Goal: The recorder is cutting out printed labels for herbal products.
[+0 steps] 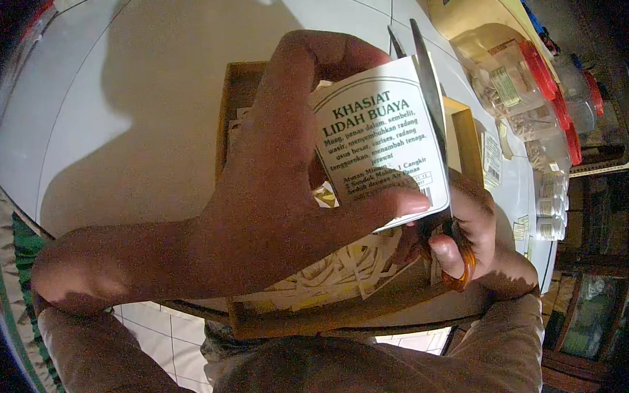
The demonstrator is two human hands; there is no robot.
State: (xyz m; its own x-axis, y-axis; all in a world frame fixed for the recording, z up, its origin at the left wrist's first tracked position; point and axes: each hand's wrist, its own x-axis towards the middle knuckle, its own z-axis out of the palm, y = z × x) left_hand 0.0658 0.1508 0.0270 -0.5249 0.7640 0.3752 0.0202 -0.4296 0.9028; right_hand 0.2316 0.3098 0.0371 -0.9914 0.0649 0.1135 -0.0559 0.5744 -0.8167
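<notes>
In my left hand (293, 198) is a white printed paper label (392, 148) with green lettering and a rounded top border, pinched between thumb and fingers. My right hand (463, 236) grips a pair of scissors (432, 103) by orange-brown handles. The blades stand apart and point away from me, one in front of the label's right edge, the other tip showing behind its top. Below both hands lies a shallow cardboard box (354, 321) holding many thin paper strips (341, 276). The label's lower edge is partly covered by my left thumb.
Clear plastic jars with red lids (539, 69) stand at the right, near several small white containers (551, 220). A printed label (491, 158) lies on the white tiled surface (176, 59) beside the box. A large cardboard carton (465, 9) is at the upper right.
</notes>
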